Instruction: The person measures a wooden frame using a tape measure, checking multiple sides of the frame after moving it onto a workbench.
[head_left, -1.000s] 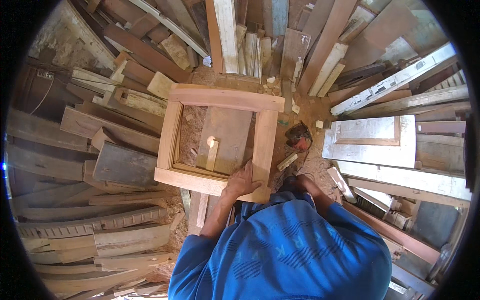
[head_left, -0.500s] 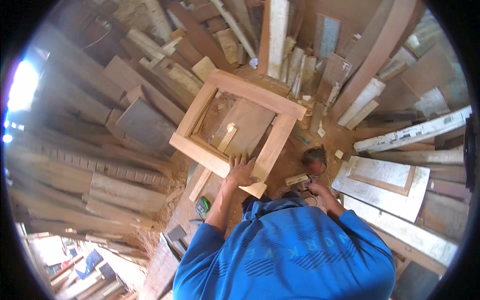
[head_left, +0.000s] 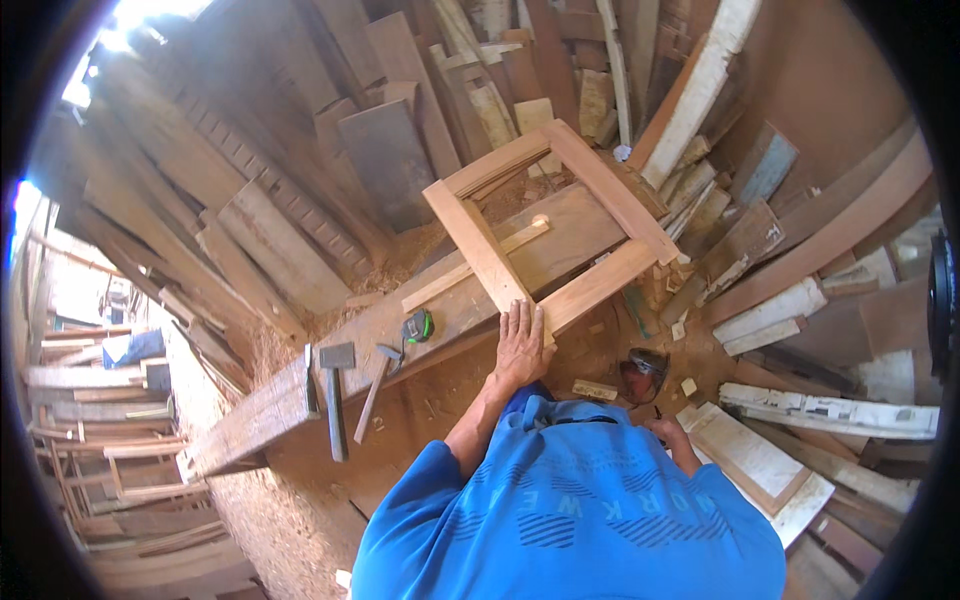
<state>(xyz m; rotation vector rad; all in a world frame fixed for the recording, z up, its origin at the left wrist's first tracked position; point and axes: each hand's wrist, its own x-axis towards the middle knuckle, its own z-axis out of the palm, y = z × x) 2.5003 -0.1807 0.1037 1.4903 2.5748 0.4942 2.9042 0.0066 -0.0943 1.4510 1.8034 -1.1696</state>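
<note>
A rectangular wooden frame (head_left: 480, 255) of pale planed wood lies tilted on a long plank bench (head_left: 570, 235). On the frame's near corner rests my left hand (head_left: 520, 345), its fingers stretched out flat over the wood. My right hand (head_left: 672, 432) is low beside my body, with fingers curled and partly hidden; a small dark tip pokes out by them, too small to name. Under the frame runs a narrow wooden strip (head_left: 470, 268). Left of the frame on the bench are a green-and-black tape measure (head_left: 417, 326), a hammer (head_left: 375, 390) and a dark-headed mallet (head_left: 337, 395).
Planks and offcuts (head_left: 400, 160) lean all round the far side. A white-faced panel (head_left: 750, 455) lies to the right. A dark, reddish container (head_left: 642, 375) and a small wood block (head_left: 595, 389) sit on the floor near my right hand. Shavings (head_left: 270, 540) cover the ground at left.
My view has swung left, bringing the hammer and mallet fully into sight. My left hand stays on the frame's near corner, its fingers now closer together. The right hand remains low at my side.
</note>
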